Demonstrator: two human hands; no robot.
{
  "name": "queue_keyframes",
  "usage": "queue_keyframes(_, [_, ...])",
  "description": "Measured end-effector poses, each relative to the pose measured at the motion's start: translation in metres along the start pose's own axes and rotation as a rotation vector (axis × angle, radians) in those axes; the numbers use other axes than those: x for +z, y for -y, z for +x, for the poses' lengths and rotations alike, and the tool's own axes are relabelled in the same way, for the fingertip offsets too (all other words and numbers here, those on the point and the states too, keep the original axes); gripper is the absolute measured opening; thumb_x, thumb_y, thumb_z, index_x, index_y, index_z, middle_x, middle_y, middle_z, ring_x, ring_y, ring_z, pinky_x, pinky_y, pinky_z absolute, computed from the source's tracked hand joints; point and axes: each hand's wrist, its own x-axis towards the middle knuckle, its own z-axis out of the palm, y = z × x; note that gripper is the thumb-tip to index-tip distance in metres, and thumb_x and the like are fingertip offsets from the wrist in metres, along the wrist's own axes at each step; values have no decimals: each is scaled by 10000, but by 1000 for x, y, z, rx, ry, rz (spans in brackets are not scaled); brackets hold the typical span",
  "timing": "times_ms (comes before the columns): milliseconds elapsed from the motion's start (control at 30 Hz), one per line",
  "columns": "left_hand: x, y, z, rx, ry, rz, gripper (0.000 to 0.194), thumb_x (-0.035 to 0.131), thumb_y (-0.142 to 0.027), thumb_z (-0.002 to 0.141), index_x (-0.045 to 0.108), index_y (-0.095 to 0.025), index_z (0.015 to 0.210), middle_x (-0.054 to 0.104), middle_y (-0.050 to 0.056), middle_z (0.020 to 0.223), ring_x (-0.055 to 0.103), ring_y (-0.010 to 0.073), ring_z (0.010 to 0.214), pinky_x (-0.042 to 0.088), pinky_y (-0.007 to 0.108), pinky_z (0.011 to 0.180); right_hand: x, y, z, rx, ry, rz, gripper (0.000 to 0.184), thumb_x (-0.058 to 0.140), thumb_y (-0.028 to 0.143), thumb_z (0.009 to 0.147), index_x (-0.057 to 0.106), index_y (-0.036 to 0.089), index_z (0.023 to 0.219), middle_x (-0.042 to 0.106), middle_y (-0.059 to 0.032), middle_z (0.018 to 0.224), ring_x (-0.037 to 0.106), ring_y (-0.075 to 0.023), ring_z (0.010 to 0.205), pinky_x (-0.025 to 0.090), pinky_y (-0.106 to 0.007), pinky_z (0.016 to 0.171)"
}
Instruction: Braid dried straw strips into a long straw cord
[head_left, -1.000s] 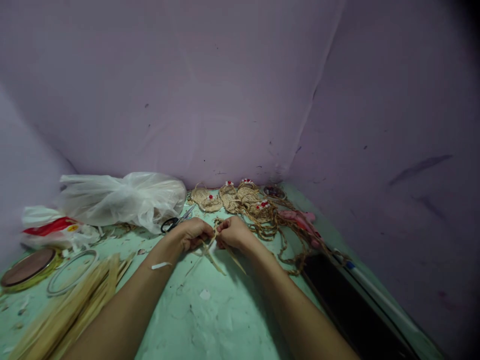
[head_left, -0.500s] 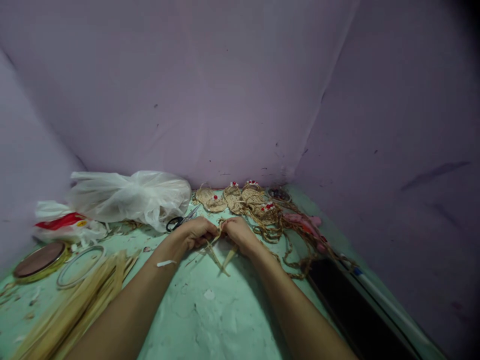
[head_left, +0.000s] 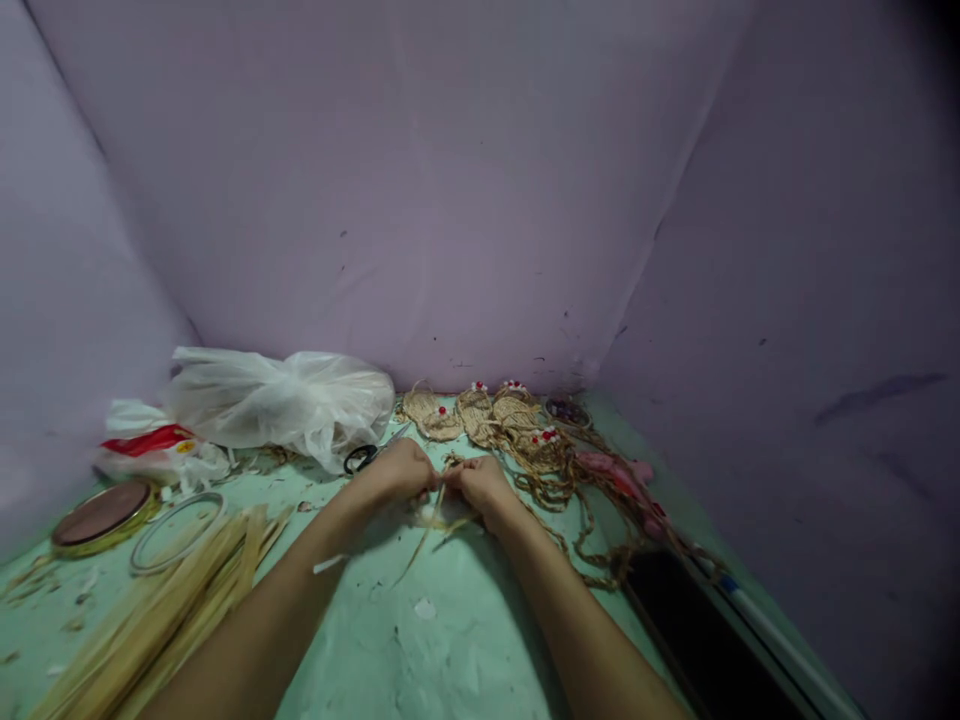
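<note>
My left hand (head_left: 401, 474) and my right hand (head_left: 478, 482) meet knuckle to knuckle over the pale green table (head_left: 435, 650). Both are closed in a pinch on thin straw strips (head_left: 429, 520), whose loose ends trail toward me, slightly blurred. A braided straw cord (head_left: 559, 500) runs from near my right hand off to the right. Just beyond my left hand lie black-handled scissors (head_left: 365, 456).
Several small woven straw pieces with red and white beads (head_left: 491, 412) lie by the lilac wall. A clear plastic bag (head_left: 289, 402) sits at back left, a round tin lid (head_left: 101, 512) and ring (head_left: 174, 514) further left, a straw bundle (head_left: 157, 615) near left, a dark slab (head_left: 697, 625) right.
The view has tilted so everything sits lower and further right. My hands have drawn closer together, and the trailing strip ends have shifted and shortened between them.
</note>
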Motion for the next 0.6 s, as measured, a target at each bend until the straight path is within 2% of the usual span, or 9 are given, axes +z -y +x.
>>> queue_keyframes(67, [8,-4,-9,16,-54,151,117,509,-180,574,546,-132,474,456,2,378,395,105,379,270,214,412,2,-2,0,18,-17,69,90,473,91,514,543,125,468,475,18,397,376,-69,362,271,-187,375])
queue_keyframes(133, [23,-7,-18,65,-174,304,120,523,-197,578,552,-142,475,501,41,430,492,157,479,313,228,472,2,-3,-1,17,-25,118,102,456,83,512,542,127,479,482,20,402,402,-75,381,290,-183,389])
queue_keyframes(200, [42,-9,-27,127,-305,380,87,542,-217,585,588,-148,560,566,87,546,552,203,613,346,242,543,1,-3,-2,6,-20,148,107,443,78,512,537,127,496,470,28,397,409,-77,390,296,-182,397])
queue_keyframes(300, [57,-13,-38,170,-351,449,125,536,-173,591,621,-138,677,610,134,688,571,229,716,367,256,603,-3,-1,-6,2,17,183,97,439,68,508,513,127,487,422,47,369,365,-65,362,271,-182,382])
queue_keyframes(367, [52,-15,-42,172,-283,474,106,531,-177,600,616,-133,645,606,124,656,567,222,666,362,255,574,-6,1,-9,-1,60,195,98,436,64,511,499,125,468,401,52,357,334,-55,345,245,-179,371])
queue_keyframes(467, [25,-16,-38,101,-112,368,179,520,-253,633,565,-134,507,536,67,477,501,166,481,318,236,466,-11,4,-12,-5,122,209,110,437,73,531,477,126,443,374,58,336,297,-42,322,213,-173,357])
queue_keyframes(500, [16,-15,-34,59,-136,290,192,510,-252,641,553,-130,500,515,48,446,461,139,427,299,228,438,-12,4,-12,-4,136,212,117,443,82,541,467,129,437,352,65,322,274,-37,311,198,-171,351])
queue_keyframes(533, [9,-14,-30,24,-209,184,184,492,-243,655,552,-126,526,503,30,435,420,112,383,282,219,417,-13,5,-12,-2,147,214,124,449,91,551,460,132,435,326,72,308,248,-34,301,181,-170,345])
queue_keyframes(600, [3,-12,-20,-46,-246,-98,123,464,-190,663,556,-121,620,508,2,455,367,75,338,252,200,384,-13,4,-11,3,161,213,129,457,106,566,457,137,442,292,82,290,212,-31,286,153,-172,337])
